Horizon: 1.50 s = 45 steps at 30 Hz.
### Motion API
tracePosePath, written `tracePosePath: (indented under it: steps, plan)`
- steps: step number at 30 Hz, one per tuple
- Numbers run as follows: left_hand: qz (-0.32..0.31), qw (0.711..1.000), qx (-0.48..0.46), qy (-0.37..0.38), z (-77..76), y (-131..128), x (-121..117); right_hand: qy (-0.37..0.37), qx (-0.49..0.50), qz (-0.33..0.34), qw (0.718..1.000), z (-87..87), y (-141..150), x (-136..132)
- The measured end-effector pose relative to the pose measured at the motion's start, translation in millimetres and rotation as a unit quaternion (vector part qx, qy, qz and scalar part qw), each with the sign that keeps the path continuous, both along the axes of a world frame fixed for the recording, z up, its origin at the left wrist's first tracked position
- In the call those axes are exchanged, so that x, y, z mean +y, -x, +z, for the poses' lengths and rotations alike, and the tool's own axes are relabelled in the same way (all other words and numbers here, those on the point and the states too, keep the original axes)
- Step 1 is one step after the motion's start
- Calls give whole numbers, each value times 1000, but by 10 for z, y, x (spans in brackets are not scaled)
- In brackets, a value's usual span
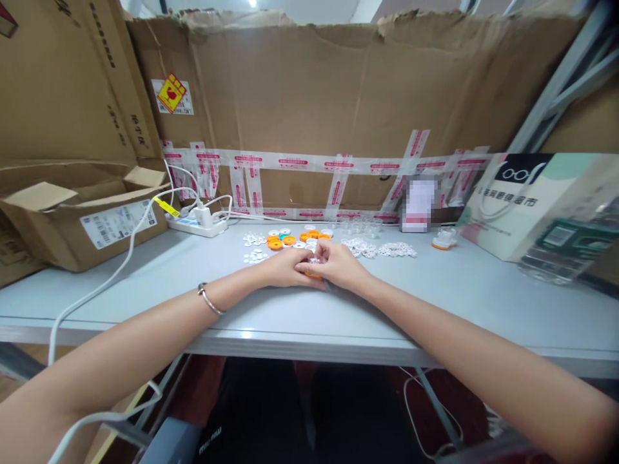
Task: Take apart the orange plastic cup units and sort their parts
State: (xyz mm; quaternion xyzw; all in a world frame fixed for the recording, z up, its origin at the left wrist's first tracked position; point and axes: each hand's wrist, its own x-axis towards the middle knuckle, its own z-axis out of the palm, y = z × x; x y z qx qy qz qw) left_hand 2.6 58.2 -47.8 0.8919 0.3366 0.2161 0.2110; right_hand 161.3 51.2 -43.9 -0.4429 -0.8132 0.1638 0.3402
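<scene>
My left hand grips a small round orange plastic part low over the table. My right hand meets it there, with thumb and index finger bent together in a pinch over the part. A bit of white shows between the fingers, but what the right hand pinches is mostly hidden. Just beyond the hands lie orange caps and other round pieces in white and teal. Small white parts are grouped to the left, and more white pieces are heaped to the right. Clear plastic pieces stand behind.
A power strip with white cables and an opened carton are at the left. Upright at the back is a phone. A clear-and-orange assembly, a printed bag and a plastic bottle occupy the right.
</scene>
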Motion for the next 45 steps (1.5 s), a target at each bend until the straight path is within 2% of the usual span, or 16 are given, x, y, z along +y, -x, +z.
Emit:
tracePosePath:
  steps: [5, 12, 14, 17, 19, 25, 28, 31, 34, 39, 45]
  plan:
    - [-9, 999, -24, 27, -35, 8, -2, 3, 13, 48, 999, 17, -30, -12]
    - [-3, 999, -29, 35, -15, 19, -54, 29, 82, 119, 989, 243, -159, -11]
    - [-2, 1000, -18, 26, 8, 19, -73, 10, 131, 86, 988, 279, -217, 50]
    - [-5, 1000, -3, 12, 40, 21, -91, -50, 203, -27, 977, 297, -347, 205]
    - [-17, 1000, 4, 6, 53, 23, -97, -75, 216, -97, 969, 307, -472, 320]
    - [-44, 999, 20, -6, 59, 33, -99, -138, 144, -257, 946, 367, -968, 632]
    - [-49, 999, 22, -4, 59, 40, -93, -130, 58, -335, 932, 344, -1234, 836]
    - [-48, 999, 22, -4, 60, 46, -87, -65, -37, -367, 927, 275, -1458, 1056]
    - [-49, 999, 17, 4, 58, 53, -82, -16, -88, -388, 918, 189, -1595, 1224]
    - [-52, 999, 5, 14, 58, 60, -78, 25, -101, -402, 910, 48, -1624, 1351]
    - [-52, 999, 6, 5, 70, 48, -92, 32, -87, -388, 917, -57, -1528, 1390]
